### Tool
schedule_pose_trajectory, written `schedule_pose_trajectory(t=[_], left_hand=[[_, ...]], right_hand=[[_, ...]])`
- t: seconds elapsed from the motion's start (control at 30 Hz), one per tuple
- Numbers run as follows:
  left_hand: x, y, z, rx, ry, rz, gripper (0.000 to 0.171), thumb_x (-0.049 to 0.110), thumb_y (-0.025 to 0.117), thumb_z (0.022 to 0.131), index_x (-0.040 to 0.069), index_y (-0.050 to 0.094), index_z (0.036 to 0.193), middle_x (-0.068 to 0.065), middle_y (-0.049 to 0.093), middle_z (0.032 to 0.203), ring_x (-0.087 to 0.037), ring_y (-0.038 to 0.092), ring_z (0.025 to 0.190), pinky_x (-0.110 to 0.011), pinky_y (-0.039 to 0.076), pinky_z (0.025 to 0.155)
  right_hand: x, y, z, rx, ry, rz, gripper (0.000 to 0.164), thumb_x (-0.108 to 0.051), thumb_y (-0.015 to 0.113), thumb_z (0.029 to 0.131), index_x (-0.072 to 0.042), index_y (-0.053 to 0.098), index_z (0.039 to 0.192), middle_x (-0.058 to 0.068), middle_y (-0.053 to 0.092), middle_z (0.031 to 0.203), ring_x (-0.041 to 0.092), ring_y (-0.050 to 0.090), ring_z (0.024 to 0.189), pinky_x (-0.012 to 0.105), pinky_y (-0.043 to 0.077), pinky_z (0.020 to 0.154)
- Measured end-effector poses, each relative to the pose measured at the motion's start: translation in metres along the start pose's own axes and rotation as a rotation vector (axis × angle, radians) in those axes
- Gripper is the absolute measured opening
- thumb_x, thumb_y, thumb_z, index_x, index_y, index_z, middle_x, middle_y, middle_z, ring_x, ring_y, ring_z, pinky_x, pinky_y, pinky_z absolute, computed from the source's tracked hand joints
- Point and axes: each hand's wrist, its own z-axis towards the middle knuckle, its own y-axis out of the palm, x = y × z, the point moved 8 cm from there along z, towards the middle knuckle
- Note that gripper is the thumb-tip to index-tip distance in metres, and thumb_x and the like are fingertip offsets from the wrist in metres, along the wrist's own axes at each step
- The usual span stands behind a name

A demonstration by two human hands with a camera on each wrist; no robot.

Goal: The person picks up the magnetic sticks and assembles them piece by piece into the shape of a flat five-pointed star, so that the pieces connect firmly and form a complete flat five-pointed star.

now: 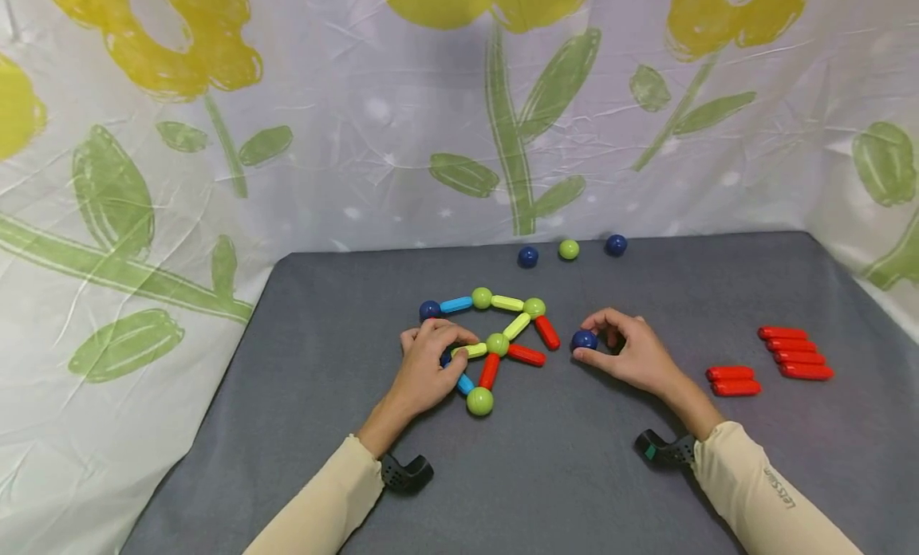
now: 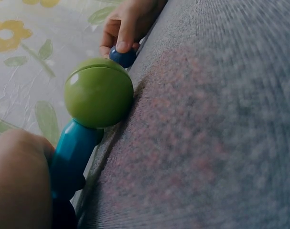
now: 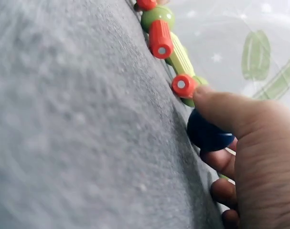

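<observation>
A flat figure of magnetic rods and balls lies on the grey table. My left hand is over its left side, thumb and fingers around a dark blue ball that they partly cover. From there a light blue rod leads to a green ball, and a yellow-green rod to the middle green ball. Two red rods, the upper and the lower, point right with free ends. Just right of them, my right hand pinches another dark blue ball between thumb and fingers.
Behind the figure stand two dark blue balls, left and right, with a green ball between. On the right lie a pair of red rods and a further group of red rods. A flowered sheet hangs behind the table.
</observation>
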Motion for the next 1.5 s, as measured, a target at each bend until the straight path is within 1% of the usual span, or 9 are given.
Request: schedule_pose_trajectory(t=[0.17, 0.4, 0.5, 0.6, 0.77, 0.9, 1.0, 1.17, 1.5], left_hand=[[0.000, -0.002, -0.001, 0.020, 0.002, 0.008, 0.027, 0.008, 0.056, 0.094, 0.023, 0.075, 0.106, 0.007, 0.074, 0.107, -0.016, 0.055, 0.109, -0.051, 0.019, 0.101], [-0.002, -0.017, -0.003, 0.170, -0.053, 0.161, 0.014, 0.017, 0.060, 0.086, 0.021, 0.063, 0.073, 0.007, 0.064, 0.070, -0.016, 0.052, 0.081, -0.062, 0.020, 0.103], [0.003, -0.020, -0.003, 0.208, -0.026, 0.232, 0.026, 0.028, 0.064, 0.091, 0.020, 0.055, 0.067, 0.006, 0.053, 0.061, -0.014, 0.047, 0.070, -0.062, 0.024, 0.102], [0.013, -0.021, -0.001, 0.211, 0.040, 0.271, 0.023, 0.035, 0.067, 0.092, 0.020, 0.061, 0.075, 0.006, 0.059, 0.069, -0.013, 0.052, 0.073, -0.056, 0.031, 0.099], [0.038, -0.004, 0.003, 0.047, 0.159, 0.296, 0.023, 0.040, 0.068, 0.093, 0.021, 0.074, 0.106, 0.004, 0.070, 0.103, -0.017, 0.061, 0.094, -0.043, 0.040, 0.086], [0.046, 0.014, 0.002, -0.171, 0.098, 0.314, 0.026, 0.043, 0.067, 0.094, 0.029, 0.074, 0.115, 0.006, 0.066, 0.108, -0.016, 0.056, 0.095, -0.037, 0.038, 0.081], [0.046, 0.020, 0.001, -0.277, 0.026, 0.323, 0.025, 0.042, 0.070, 0.093, 0.032, 0.074, 0.116, 0.005, 0.063, 0.105, -0.015, 0.052, 0.092, -0.034, 0.038, 0.078], [0.045, 0.025, 0.000, -0.336, -0.020, 0.332, 0.026, 0.041, 0.072, 0.093, 0.033, 0.074, 0.117, 0.005, 0.060, 0.101, -0.013, 0.048, 0.086, -0.030, 0.039, 0.072], [0.046, 0.027, 0.000, -0.329, 0.020, 0.317, 0.023, 0.043, 0.068, 0.096, 0.034, 0.071, 0.117, 0.007, 0.059, 0.099, -0.011, 0.048, 0.083, -0.028, 0.038, 0.071]], right_hand=[[-0.009, 0.007, -0.002, -0.038, -0.047, 0.053, 0.033, -0.022, 0.091, 0.075, -0.023, 0.070, 0.100, -0.008, 0.064, 0.085, 0.009, 0.046, 0.071, 0.030, 0.025, 0.074], [-0.020, 0.017, -0.004, -0.071, -0.113, 0.076, 0.032, -0.023, 0.092, 0.074, -0.026, 0.071, 0.098, -0.012, 0.064, 0.083, 0.009, 0.046, 0.071, 0.029, 0.026, 0.073], [-0.025, 0.020, -0.004, -0.083, -0.122, 0.086, 0.032, -0.024, 0.092, 0.075, -0.026, 0.071, 0.098, -0.012, 0.064, 0.083, 0.009, 0.046, 0.071, 0.028, 0.026, 0.073], [-0.029, 0.023, -0.005, -0.091, -0.123, 0.087, 0.033, -0.024, 0.092, 0.074, -0.026, 0.071, 0.099, -0.013, 0.064, 0.084, 0.009, 0.047, 0.071, 0.028, 0.027, 0.073], [-0.034, 0.030, -0.006, -0.108, -0.127, 0.077, 0.037, -0.026, 0.092, 0.074, -0.025, 0.069, 0.103, -0.014, 0.065, 0.086, 0.008, 0.047, 0.071, 0.028, 0.028, 0.073], [-0.040, 0.035, -0.006, -0.123, -0.120, 0.091, 0.038, -0.029, 0.093, 0.074, -0.026, 0.066, 0.101, -0.013, 0.064, 0.086, 0.008, 0.048, 0.071, 0.029, 0.029, 0.073], [-0.045, 0.038, -0.007, -0.135, -0.136, 0.119, 0.038, -0.028, 0.093, 0.073, -0.027, 0.066, 0.099, -0.012, 0.064, 0.085, 0.010, 0.049, 0.071, 0.030, 0.029, 0.075], [-0.053, 0.043, -0.009, -0.146, -0.188, 0.152, 0.038, -0.026, 0.094, 0.072, -0.024, 0.067, 0.098, -0.008, 0.064, 0.085, 0.013, 0.050, 0.070, 0.028, 0.028, 0.076], [-0.055, 0.043, -0.012, -0.131, -0.223, 0.162, 0.042, -0.023, 0.095, 0.070, -0.020, 0.066, 0.100, -0.005, 0.064, 0.087, 0.016, 0.051, 0.071, 0.027, 0.029, 0.074]])
